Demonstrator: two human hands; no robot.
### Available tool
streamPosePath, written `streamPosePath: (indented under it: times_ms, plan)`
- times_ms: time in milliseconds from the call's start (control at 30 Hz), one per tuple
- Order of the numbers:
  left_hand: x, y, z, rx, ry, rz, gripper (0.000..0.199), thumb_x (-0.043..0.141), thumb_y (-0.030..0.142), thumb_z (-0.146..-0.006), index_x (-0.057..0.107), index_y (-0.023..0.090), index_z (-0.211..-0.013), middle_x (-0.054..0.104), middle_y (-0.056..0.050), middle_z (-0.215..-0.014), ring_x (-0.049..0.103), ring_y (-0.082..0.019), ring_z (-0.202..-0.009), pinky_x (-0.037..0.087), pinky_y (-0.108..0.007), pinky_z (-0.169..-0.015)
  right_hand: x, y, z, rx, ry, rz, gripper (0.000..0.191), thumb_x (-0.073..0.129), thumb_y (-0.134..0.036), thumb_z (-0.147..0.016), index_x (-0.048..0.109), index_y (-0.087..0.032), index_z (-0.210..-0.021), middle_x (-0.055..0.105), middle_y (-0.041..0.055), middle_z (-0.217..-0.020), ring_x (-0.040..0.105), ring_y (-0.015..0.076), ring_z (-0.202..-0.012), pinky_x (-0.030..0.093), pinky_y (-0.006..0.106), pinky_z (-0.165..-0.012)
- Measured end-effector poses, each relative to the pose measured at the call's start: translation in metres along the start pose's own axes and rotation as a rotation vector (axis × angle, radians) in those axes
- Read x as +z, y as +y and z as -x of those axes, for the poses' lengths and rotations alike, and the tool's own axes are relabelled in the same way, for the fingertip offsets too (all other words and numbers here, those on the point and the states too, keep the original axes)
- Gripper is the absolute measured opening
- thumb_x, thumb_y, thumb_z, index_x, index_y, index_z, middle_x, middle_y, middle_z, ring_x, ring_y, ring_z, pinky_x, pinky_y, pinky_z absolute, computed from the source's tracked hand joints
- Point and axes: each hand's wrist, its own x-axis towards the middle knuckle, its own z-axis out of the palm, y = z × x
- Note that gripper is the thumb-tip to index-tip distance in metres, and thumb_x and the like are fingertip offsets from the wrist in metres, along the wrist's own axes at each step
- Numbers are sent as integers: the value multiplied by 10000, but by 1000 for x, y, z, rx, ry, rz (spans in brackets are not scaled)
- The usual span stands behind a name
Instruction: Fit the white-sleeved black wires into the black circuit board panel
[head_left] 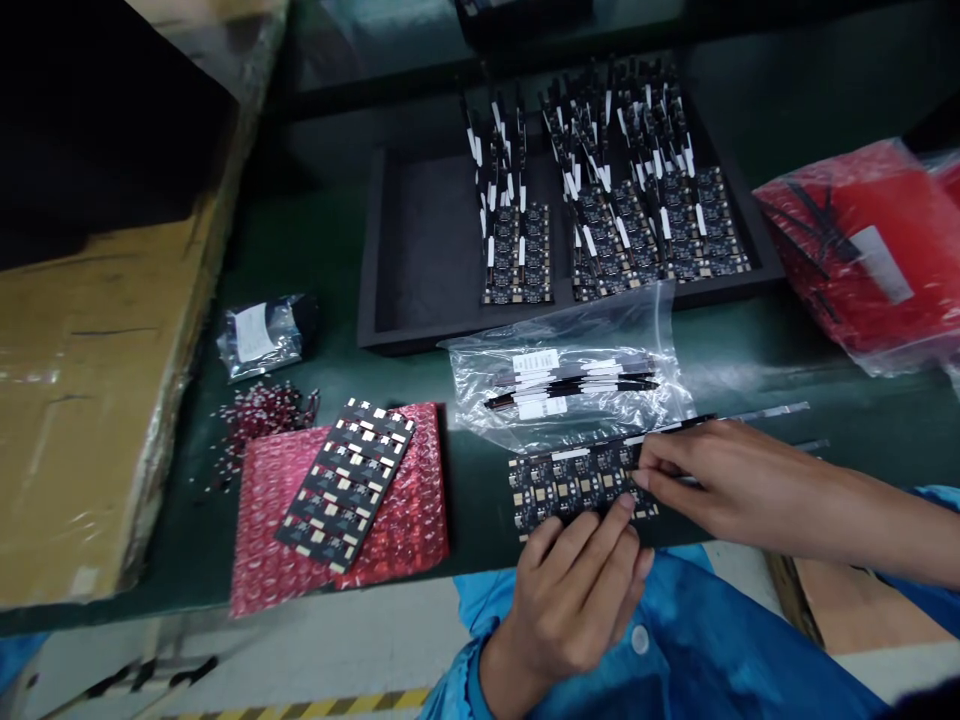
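Observation:
A dark circuit board panel point(570, 488) with gold pads lies at the table's front edge. My left hand point(581, 590) rests on its lower edge, fingers spread loosely over it. At the panel's upper right, my right hand point(694, 475) pinches at a dark strip with a white label; the exact part between the fingertips is too small to make out. Just above the panel is a clear plastic bag point(480, 375) with black, white-labelled strips on it. Another panel point(349, 485) lies on pink bubble wrap point(405, 530) to the left.
Behind the bag, a black tray point(427, 240) holds panels with many strips attached. A red bag point(900, 260) lies at right. Small red-and-white parts point(262, 415), a silvery bag point(262, 335) and a large cardboard box point(82, 400) are at left.

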Motion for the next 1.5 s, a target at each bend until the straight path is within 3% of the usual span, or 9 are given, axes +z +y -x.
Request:
streamPosePath:
  times_ms: [333, 600, 867, 1067, 1167, 1500]
  plan:
    - [1, 2, -5, -36, -11, -14, 203, 652, 416, -910, 693, 269, -1044, 641, 116, -1303, 671, -70, -1008, 462, -272, -883, 6, 3, 1, -11, 59, -2, 280, 562, -324, -1149, 701, -291, -908, 838, 7, -742, 796, 251, -657, 304, 329, -617]
    - [3, 5, -1, -41, -21, -76, 207, 645, 439, -906, 689, 307, -1059, 635, 116, -1309, 691, -101, -998, 516, -287, -815, 4, -2, 0, -17, 50, 38, 207, 623, -284, -1119, 717, -283, -935, 871, 15, -782, 817, 257, -699, 334, 320, -626]
    - [3, 10, -2, -45, -18, -105, 277, 661, 451, -890, 675, 274, -1103, 648, 99, -1302, 693, -96, -1008, 536, -284, -792, 1, -7, 0, 9, 33, 66, 189, 661, -257, -1119, 724, -277, -942, 890, 22, -823, 835, 259, -730, 359, 321, -630]
    - [2, 12, -3, -37, -44, -136, 201, 650, 446, -893, 693, 349, -1064, 683, 98, -1244, 715, -144, -963, 584, -308, -705, 1, -8, -1, 8, 28, 87, 216, 651, -249, -1134, 706, -272, -927, 877, 30, -802, 826, 262, -726, 346, 330, -627]
    - [0, 14, -7, -39, -56, -156, 198, 633, 441, -909, 698, 323, -1055, 685, 99, -1239, 720, -126, -929, 587, -297, -706, 2, -8, 0, -2, 43, 67, 223, 635, -262, -1138, 706, -273, -927, 864, 39, -786, 809, 266, -703, 330, 333, -613]
    - [-3, 27, -7, -185, -56, -123, 328, 665, 416, -897, 636, 298, -1201, 737, 35, -1156, 741, -175, -883, 586, -346, -687, 1, -2, 2, 38, 15, 39, 295, 618, -382, -1177, 707, -274, -917, 849, 37, -795, 821, 280, -733, 290, 332, -622]
